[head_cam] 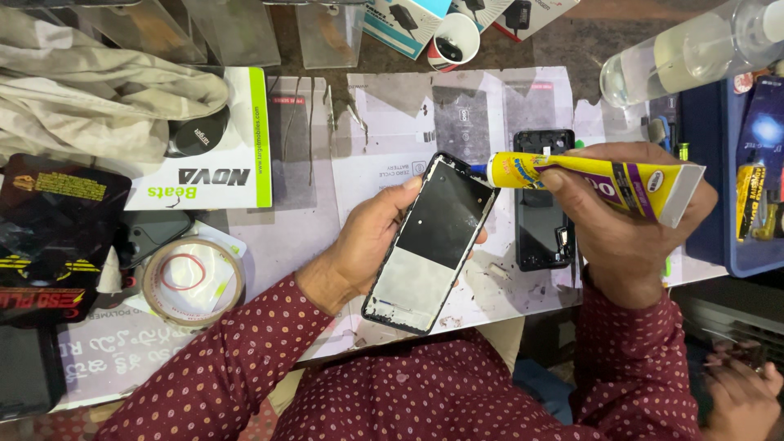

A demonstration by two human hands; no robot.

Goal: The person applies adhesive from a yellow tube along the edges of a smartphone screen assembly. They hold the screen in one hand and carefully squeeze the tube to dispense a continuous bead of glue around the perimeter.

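A phone frame (431,242) is held in the grip of the left hand (371,241), with the thumb along its left edge and the fingers hidden behind it. The frame is tilted, its top end up and to the right, and its inside is turned up: the upper part is dark and the lower part is pale. A yellow and purple glue tube (596,180) is gripped by the right hand (625,224), which is closed around the middle of it. The tube is laid almost flat, and its blue tip is pressed against the top right corner of the frame. Just to the right of the left grip, under the tube, a second dark phone body (543,200) is laid flat on the tabletop (392,114), which is covered with paper sheets. Well to the left of the left grip a roll of clear tape (193,280) is seen, with a red rubber band inside it. Above the roll a white and green box (220,167) is lying, and a beige cloth (90,90) is bunched beside it. Above the right grip a clear bottle (686,53) is lying on its side. A small paper cup (453,41) is seen at the top, well above both grips. At the bottom right corner another person's hand (747,392) is seen, blurred.
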